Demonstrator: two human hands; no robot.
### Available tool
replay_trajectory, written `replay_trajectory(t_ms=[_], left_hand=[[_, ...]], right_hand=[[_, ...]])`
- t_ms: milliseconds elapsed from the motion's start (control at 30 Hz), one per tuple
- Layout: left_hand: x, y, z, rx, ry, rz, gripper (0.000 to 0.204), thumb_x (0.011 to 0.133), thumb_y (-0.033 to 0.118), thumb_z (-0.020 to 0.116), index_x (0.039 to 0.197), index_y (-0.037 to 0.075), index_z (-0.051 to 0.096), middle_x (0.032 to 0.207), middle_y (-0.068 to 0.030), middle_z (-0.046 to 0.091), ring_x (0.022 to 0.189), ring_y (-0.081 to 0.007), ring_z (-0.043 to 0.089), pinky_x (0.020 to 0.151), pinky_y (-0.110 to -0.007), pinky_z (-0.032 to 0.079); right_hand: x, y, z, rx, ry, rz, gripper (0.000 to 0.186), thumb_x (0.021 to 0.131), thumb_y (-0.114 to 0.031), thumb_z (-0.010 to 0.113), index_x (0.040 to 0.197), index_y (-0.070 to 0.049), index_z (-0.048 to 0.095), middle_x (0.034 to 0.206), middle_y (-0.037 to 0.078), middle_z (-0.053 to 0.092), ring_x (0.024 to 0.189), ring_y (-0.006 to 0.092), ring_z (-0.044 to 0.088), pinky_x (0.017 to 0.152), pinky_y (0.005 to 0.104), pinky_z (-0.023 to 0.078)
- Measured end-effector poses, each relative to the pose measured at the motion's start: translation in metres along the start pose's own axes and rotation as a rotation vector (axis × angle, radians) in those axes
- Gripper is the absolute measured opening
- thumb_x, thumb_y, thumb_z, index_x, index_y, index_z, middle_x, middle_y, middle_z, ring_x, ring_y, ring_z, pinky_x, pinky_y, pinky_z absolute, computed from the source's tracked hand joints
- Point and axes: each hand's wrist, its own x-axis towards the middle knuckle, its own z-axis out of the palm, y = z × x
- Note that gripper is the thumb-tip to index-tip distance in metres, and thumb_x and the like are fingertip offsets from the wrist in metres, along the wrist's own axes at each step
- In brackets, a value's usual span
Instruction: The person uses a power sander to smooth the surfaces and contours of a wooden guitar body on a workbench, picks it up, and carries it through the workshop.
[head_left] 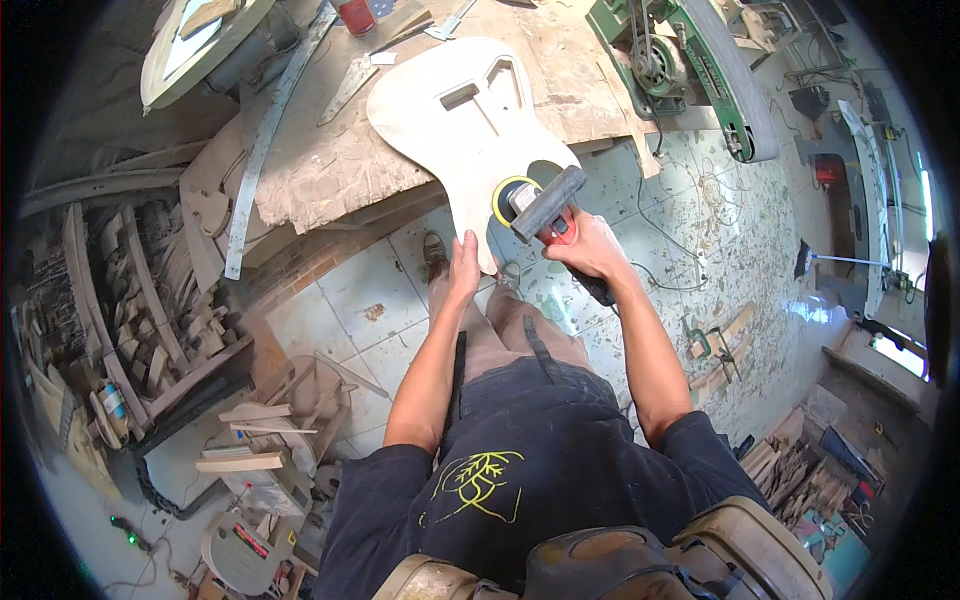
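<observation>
A pale wooden electric guitar body [440, 112] with cut-out cavities lies on the workbench [320, 180], its long horn reaching over the near edge towards me. My left hand [464, 266] holds the tip of that horn, the thumb along its side; the other fingers are partly hidden below. In my right hand [592, 250] is a red and black angle grinder [558, 228] with a yellow-rimmed round disc and a thick grey bar across its head. The disc is at the horn's inner edge, by the curved cutaway; whether it touches the wood I cannot tell.
A green belt sander [715, 85] stands at the bench's right, and a long metal ruler [262, 150] lies on its left. A red can [354, 15] and calipers [452, 20] are farther back. Wood offcuts fill a rack [190, 385] at left. Clamps [715, 345] lie on the tiled floor.
</observation>
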Motion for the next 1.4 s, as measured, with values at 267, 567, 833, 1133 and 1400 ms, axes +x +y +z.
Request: replay_trajectory(t_ms=[267,567,833,1133,1400], left_hand=[[-0.001,-0.001,0.0,-0.025,0.01,-0.001,0.059,0.109,0.059,0.032,0.126,0.004,0.044,0.075,-0.0131,0.064,0.06,-0.0258,0.066,0.058,-0.039,0.058],[-0.006,0.008,0.006,-0.086,-0.013,-0.012,0.063,0.109,0.058,0.035,0.123,-0.003,0.045,0.075,-0.0146,0.065,0.059,-0.0241,0.066,0.058,-0.036,0.055],[-0.002,0.003,0.001,-0.042,-0.027,0.028,0.06,0.11,0.058,0.034,0.125,0.0,0.044,0.075,-0.0136,0.064,0.059,-0.0244,0.065,0.057,-0.037,0.056],[-0.005,0.006,0.007,-0.071,0.0,-0.007,0.058,0.11,0.057,0.032,0.121,0.003,0.047,0.073,-0.0125,0.064,0.06,-0.0252,0.066,0.056,-0.039,0.057],[0.013,-0.025,-0.01,0.025,0.018,0.01,0.071,0.108,0.06,0.038,0.133,-0.006,0.044,0.082,-0.0159,0.068,0.068,-0.0242,0.069,0.067,-0.035,0.056]], right_hand=[[0.006,0.0,0.0,-0.013,0.003,-0.012,0.066,0.063,-0.044,0.078,0.105,0.006,0.063,0.096,0.03,0.07,0.096,0.0455,0.07,0.086,0.0482,0.054],[0.002,-0.003,-0.001,0.027,-0.001,0.011,0.067,0.064,-0.043,0.077,0.107,0.006,0.063,0.097,0.03,0.071,0.097,0.0454,0.07,0.087,0.0473,0.055],[-0.003,0.006,-0.001,0.003,0.028,0.024,0.066,0.064,-0.044,0.077,0.108,0.004,0.063,0.098,0.029,0.072,0.097,0.0443,0.07,0.088,0.047,0.055],[0.006,0.002,-0.003,-0.005,-0.007,-0.002,0.064,0.063,-0.044,0.078,0.103,0.004,0.063,0.095,0.029,0.071,0.094,0.0442,0.07,0.086,0.0468,0.055],[-0.001,0.008,-0.011,0.011,-0.008,-0.007,0.066,0.062,-0.043,0.079,0.105,0.005,0.064,0.096,0.029,0.071,0.094,0.0435,0.071,0.086,0.0468,0.055]])
